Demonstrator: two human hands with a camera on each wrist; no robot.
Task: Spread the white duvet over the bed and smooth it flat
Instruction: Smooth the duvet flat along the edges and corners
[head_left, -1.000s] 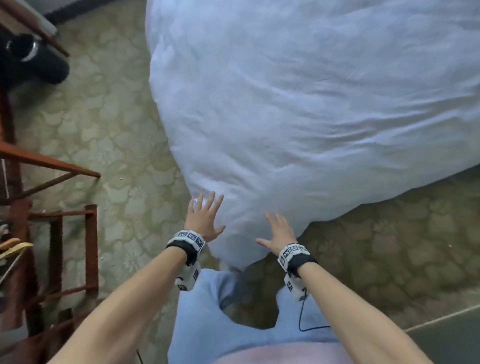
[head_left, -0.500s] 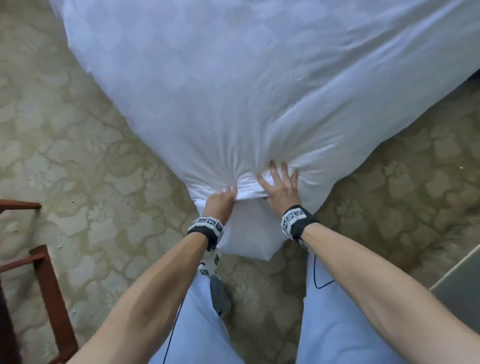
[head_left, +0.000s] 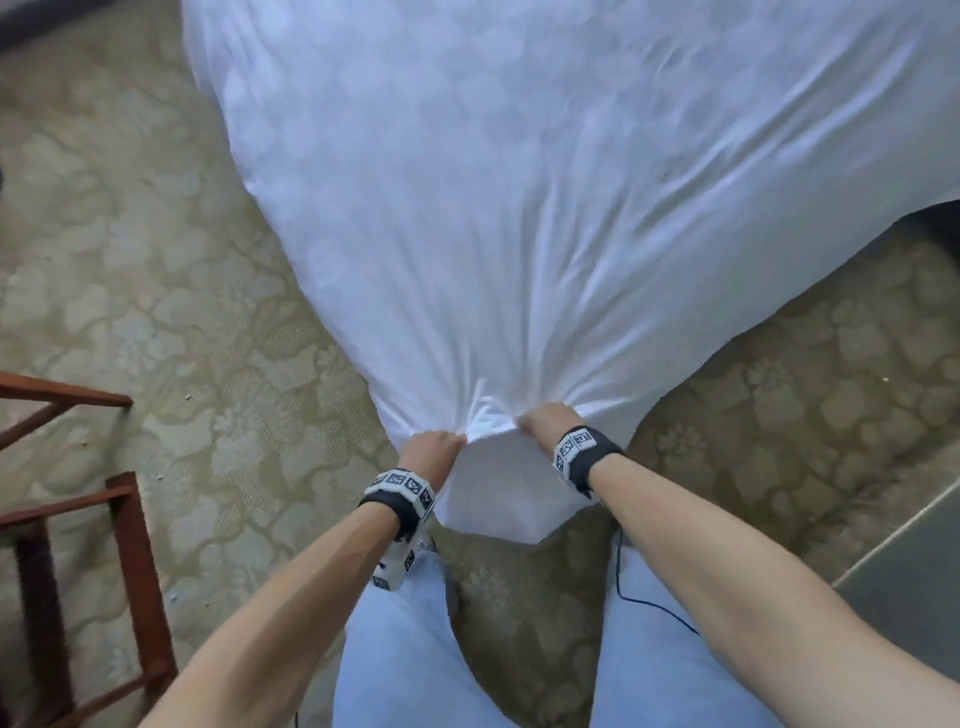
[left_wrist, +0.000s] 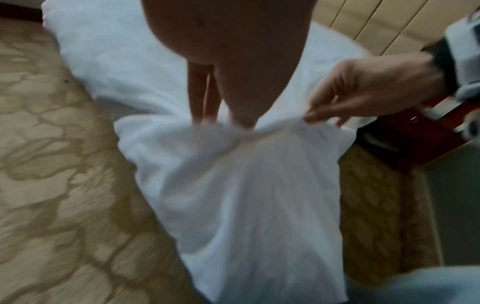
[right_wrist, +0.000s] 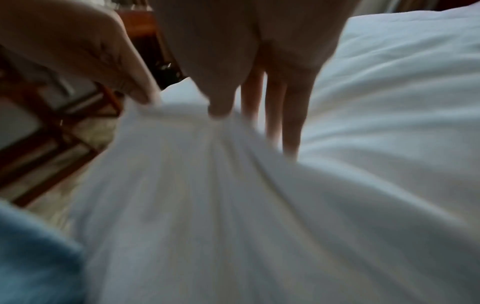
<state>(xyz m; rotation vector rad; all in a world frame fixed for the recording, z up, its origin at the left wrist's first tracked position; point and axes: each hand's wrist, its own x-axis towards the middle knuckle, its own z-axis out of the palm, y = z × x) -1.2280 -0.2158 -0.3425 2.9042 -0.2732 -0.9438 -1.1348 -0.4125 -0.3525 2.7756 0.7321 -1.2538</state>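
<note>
White cotton duvet (head_left: 545, 218) gathered at its near corner, pinched from both sides: left hand (head_left: 431, 452) closed on a bunch of fabric, right hand (head_left: 550, 423) closed on the fold just beside it, knuckles nearly touching. Seen from the left wrist, thumb and fingers (left_wrist: 205, 98) clamped on the ridge of cloth; from the right wrist, much the same, though blurred. Fans out away from the grip in taut creases and lies broad across the bed, whose frame stays hidden beneath. Hangs below the grip as a loose flap, ending above the carpet (head_left: 156, 260) between the blue trouser legs (head_left: 395, 649).

Judged as the pulling step: corner drawn toward the body to take up slack and square the cover on the mattress. Not yet smooth; radiating wrinkles run from the pinch far up the surface.

Next move probably calls for spreading the hands apart along the hem, a light shake or tug, then letting go and sweeping flat palms outward over the creases.

Beyond the grip, patterned carpet on both sides; reddish wooden frame (head_left: 130, 571) well off to the left.
</note>
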